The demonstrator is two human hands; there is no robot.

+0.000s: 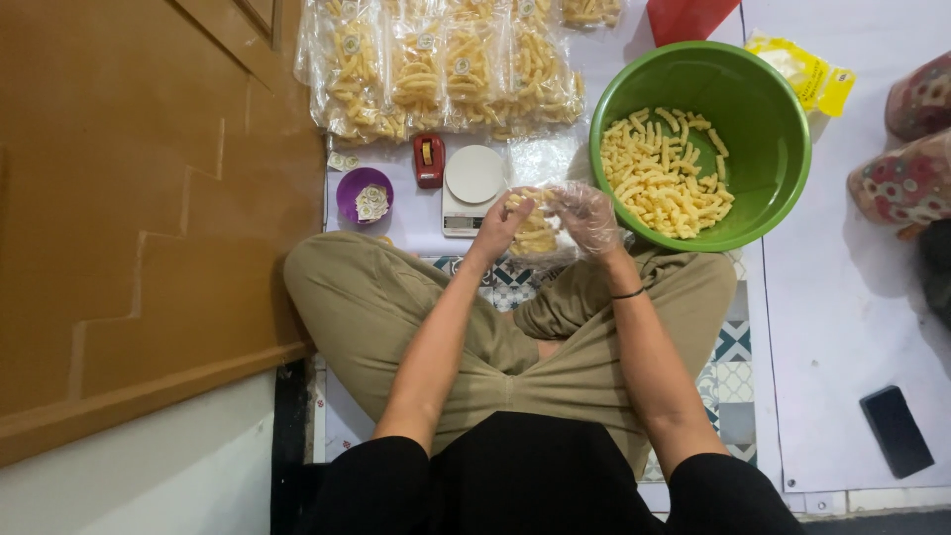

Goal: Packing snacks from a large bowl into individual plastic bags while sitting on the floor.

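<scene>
Person sits cross-legged on floor, khaki trousers, black top, both forearms reaching fwd over the knees. Black phone (897, 431) lies on white sheet (852, 327) to the right, well apart from the hands.

Left hand (498, 226) bare, wrist bent slightly inward, fingers curled round the left edge of a small clear bag (535, 230) of yellow snack sticks. Right hand (586, 216) wears a thin clear plastic glove, black band at wrist, fingers loosely curled on the bag's right side; can't tell how firm the grip is. Bag is held between both hands just above the lap, in front of the scale; long axis roughly near-to-far, mouth end can't be made out.

Just beyond: white digital scale (473, 186), w/ red tape dispenser (428, 160) beside it on the left, then purple bowl (364, 195) of small round labels. Right of the hands, green basin (701, 145) w/ loose snack sticks (662, 176), rim near the gloved hand.

Farthest: row of filled, labelled bags (446, 69) lying side by side; yellow packet (807, 71) past the basin. Wooden door (139, 198) on the left.
</scene>
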